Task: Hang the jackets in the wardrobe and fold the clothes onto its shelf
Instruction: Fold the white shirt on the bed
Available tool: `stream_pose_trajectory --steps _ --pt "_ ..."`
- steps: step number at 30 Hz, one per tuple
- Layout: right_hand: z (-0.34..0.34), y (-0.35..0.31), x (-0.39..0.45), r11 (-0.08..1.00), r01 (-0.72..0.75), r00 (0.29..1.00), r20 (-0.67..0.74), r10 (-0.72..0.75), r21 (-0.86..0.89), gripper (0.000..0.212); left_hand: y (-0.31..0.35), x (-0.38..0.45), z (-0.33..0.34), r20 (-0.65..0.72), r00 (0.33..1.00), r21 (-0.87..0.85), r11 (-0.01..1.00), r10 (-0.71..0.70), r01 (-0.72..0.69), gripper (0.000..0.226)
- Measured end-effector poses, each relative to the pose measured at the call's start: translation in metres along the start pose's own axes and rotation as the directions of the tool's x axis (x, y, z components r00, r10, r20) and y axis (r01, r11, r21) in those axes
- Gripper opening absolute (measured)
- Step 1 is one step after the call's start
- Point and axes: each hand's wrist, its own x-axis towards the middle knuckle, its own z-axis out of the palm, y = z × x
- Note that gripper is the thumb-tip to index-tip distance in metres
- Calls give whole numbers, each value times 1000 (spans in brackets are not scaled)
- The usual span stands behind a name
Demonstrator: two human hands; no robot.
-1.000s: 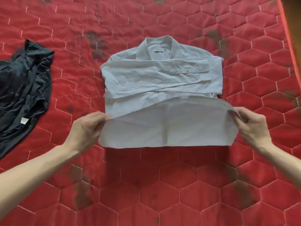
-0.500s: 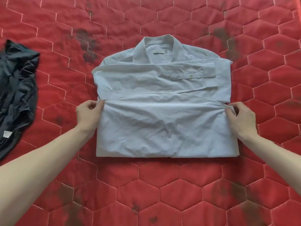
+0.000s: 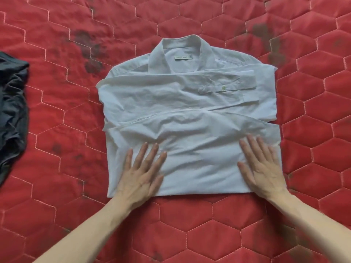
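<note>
A pale blue-white collared shirt point(image 3: 190, 103) lies on the red quilt, collar at the far side, sleeves folded across its front and the bottom hem folded up over the lower half. My left hand point(image 3: 141, 173) rests flat, fingers spread, on the lower left of the folded part. My right hand point(image 3: 260, 166) lies flat on the lower right of it. Neither hand grips the cloth.
A red quilted mattress cover point(image 3: 190, 224) with hexagon stitching and dark stains fills the view. A crumpled dark grey garment point(image 3: 11, 111) lies at the left edge, apart from the shirt.
Both hands carried the hem up over the shirt, let go of it, and now lie flat on the folded lower part.
</note>
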Motion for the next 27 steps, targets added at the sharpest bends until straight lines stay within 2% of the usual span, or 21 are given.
stream_pose_trajectory --steps 3,6,8,10,13,15,17,19,21,23,24,26,27 --pt "-8 20 9 999 46 999 13 -46 -19 68 -19 -13 -1 35 999 37 999 7 -8 72" --pt "-21 32 8 987 143 987 89 -137 -71 78 -39 -33 -9 67 985 82 983 162 -167 77" --pt "-34 37 0 964 245 963 143 -229 -103 90 -58 -45 -18 97 966 111 962 241 -251 77" --pt "-48 41 -15 915 389 909 206 -363 -107 98 -72 -58 -23 115 953 139 946 279 -293 72" --pt "-52 43 -36 865 490 854 259 -451 -110 82 -70 -68 -29 139 943 208 922 302 -326 72" --pt "-49 38 -43 866 479 863 253 -436 -141 67 -58 -68 -32 113 955 267 917 275 -296 69" --pt "-44 28 -46 875 444 890 208 -405 -192 64 -43 -65 -31 81 972 291 927 222 -236 70" --pt "-46 14 -45 924 337 940 125 -318 -180 62 -29 -64 -29 -13 991 240 963 130 -123 69" --pt "-50 5 -46 979 176 982 85 -168 -102 61 -21 -66 -28 -75 997 142 990 0 10 73" --pt "-55 8 -52 995 88 992 90 -83 -55 67 -16 -71 -31 -29 995 78 992 -95 97 87" --pt "-58 12 -57 996 68 991 123 -62 -51 72 -17 -75 -38 49 991 38 991 -128 126 97" --pt "-78 11 -69 996 81 973 218 -74 -22 77 -17 -84 -57 107 975 -43 979 -193 199 108" --pt "-95 7 -75 998 57 951 305 -55 4 73 -19 -88 -64 202 956 -87 968 -213 234 107"
